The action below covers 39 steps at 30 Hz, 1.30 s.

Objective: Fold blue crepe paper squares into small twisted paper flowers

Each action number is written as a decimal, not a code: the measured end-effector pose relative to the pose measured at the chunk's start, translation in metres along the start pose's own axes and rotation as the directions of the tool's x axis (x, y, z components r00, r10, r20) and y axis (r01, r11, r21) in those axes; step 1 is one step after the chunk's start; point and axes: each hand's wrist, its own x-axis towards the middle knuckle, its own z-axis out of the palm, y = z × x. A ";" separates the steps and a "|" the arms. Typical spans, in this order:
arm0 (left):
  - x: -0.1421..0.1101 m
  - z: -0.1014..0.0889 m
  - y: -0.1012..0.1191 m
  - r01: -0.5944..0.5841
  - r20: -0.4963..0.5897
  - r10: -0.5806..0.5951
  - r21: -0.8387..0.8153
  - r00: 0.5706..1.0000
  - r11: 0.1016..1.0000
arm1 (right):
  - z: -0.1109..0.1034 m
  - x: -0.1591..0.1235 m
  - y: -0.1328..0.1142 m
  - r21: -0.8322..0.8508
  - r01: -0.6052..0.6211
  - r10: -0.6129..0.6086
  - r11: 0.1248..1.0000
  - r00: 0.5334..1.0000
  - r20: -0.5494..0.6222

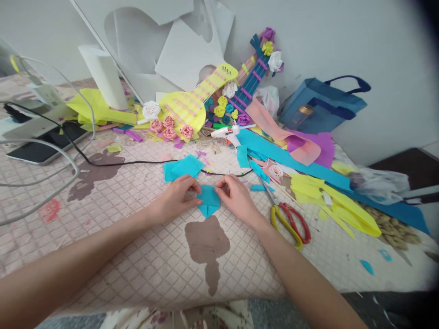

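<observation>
Between my two hands is a small piece of turquoise crepe paper [208, 201], its lower end coming to a point and a crease running across it. My left hand [178, 196] pinches its left edge with thumb and forefinger. At the upper right corner, the closed fingertips of my right hand [235, 194] grip the same piece. Just beyond my left hand lie more cut turquoise paper pieces [185, 168], stacked over a black cord. Scissors [286, 219] with one yellow and one red handle rest to the right of my right hand.
A white glue gun [228, 132] stands at the back middle, near a yellow paper guitar [192, 107] with paper roses. Yellow crepe strips [336, 205] and a long blue strip [274, 148] cover the right side. A phone [44, 146] and cables lie left; a blue bag [318, 105] sits back right.
</observation>
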 end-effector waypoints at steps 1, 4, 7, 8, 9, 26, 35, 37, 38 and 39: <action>0.000 0.000 0.000 0.000 -0.011 0.000 0.011 1.000 1.000 | 0.001 0.000 0.000 0.003 -0.004 0.004 1.000 1.000 -0.008; 0.000 0.001 -0.001 0.004 -0.024 -0.003 0.037 1.000 0.999 | 0.004 0.001 -0.002 -0.012 -0.018 0.018 1.000 1.000 -0.015; 0.000 0.002 -0.003 -0.004 -0.019 0.004 -0.016 1.000 1.000 | 0.005 0.002 -0.002 -0.032 -0.020 0.019 0.999 1.000 -0.021; 0.000 0.002 -0.003 -0.003 -0.034 0.001 -0.058 0.999 0.998 | 0.005 0.002 -0.002 -0.010 -0.019 0.019 1.000 0.999 -0.030; 0.000 0.001 -0.004 0.003 -0.059 -0.009 -0.106 0.998 0.994 | 0.004 0.002 -0.002 0.033 -0.024 0.025 0.999 0.999 -0.039; -0.004 -0.009 0.012 0.160 0.007 -0.168 -0.352 0.986 0.922 | -0.012 -0.002 -0.013 0.910 -0.335 0.270 0.243 0.925 0.269; -0.005 -0.017 0.017 0.393 0.430 -0.159 -0.536 0.889 0.747 | -0.014 -0.004 -0.016 0.867 -0.395 0.173 0.304 0.918 0.358; -0.005 -0.018 0.015 0.413 0.489 -0.131 -0.530 0.862 0.740 | -0.013 -0.006 -0.015 0.833 -0.419 0.150 0.361 0.908 0.391; -0.005 -0.019 0.014 0.406 0.496 -0.122 -0.519 0.860 0.753 | -0.013 -0.006 -0.014 0.817 -0.421 0.143 0.393 0.906 0.398; -0.005 -0.020 0.013 0.396 0.493 -0.121 -0.503 0.862 0.768 | -0.012 -0.007 -0.013 0.803 -0.417 0.140 0.425 0.907 0.397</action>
